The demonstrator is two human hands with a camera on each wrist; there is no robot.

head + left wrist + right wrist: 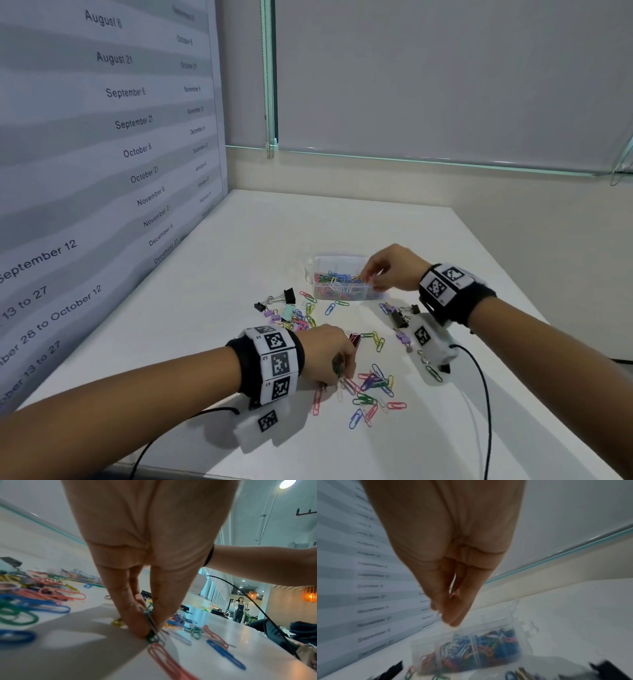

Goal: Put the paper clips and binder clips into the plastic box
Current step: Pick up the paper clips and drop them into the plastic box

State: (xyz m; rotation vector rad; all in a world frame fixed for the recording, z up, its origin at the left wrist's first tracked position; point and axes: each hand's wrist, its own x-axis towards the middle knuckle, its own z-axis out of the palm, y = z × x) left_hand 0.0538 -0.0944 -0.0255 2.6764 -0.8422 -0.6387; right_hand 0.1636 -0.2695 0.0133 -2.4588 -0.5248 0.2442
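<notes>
A clear plastic box (354, 297) stands open mid-table, holding several coloured paper clips; it also shows blurred in the right wrist view as the box (524, 632). My right hand (368, 277) hovers over its right end with fingertips bunched (450, 622); whether they hold anything is too blurred to tell. My left hand (339, 375) is down on the table, where thumb and fingers pinch a small bunch of green and silver clips (151, 635). Loose paper clips (373, 383) lie around it. Black binder clips (289, 295) and small pastel ones (287, 311) lie left of the box, another black binder clip (399, 318) lies right of it.
A board printed with dates (102, 154) walls off the table's left side. Black cables (479, 394) run from both wrists to the near table edge. A low ledge with a glass panel (411, 161) backs the table. A person (239, 609) stands far off.
</notes>
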